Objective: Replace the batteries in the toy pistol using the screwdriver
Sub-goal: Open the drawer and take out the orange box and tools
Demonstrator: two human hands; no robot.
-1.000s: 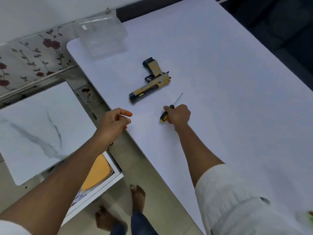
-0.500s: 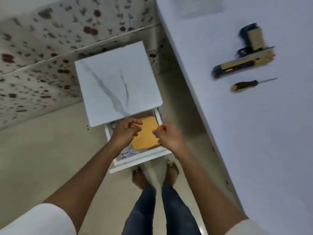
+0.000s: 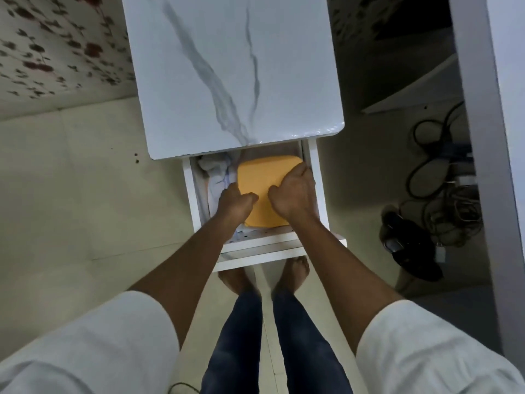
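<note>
The toy pistol and the screwdriver are out of view. Both hands are down in an open white drawer (image 3: 321, 194) under a marble-topped side table (image 3: 227, 72). A flat yellow box (image 3: 264, 177) with rounded corners lies in the drawer. My left hand (image 3: 234, 201) grips its left edge, thumb on the lid. My right hand (image 3: 295, 191) holds its right side, fingers curled over the far right corner.
White cloth (image 3: 217, 172) is bunched in the drawer's left part. The white work table's edge (image 3: 483, 109) runs down the right. Tangled black cables (image 3: 437, 177) and a dark shoe (image 3: 409, 245) lie on the floor beneath it. My bare feet (image 3: 264, 275) stand at the drawer front.
My right hand let go of the screwdriver on the work table. I turned to the side table, and both hands went down into the drawer onto the yellow box.
</note>
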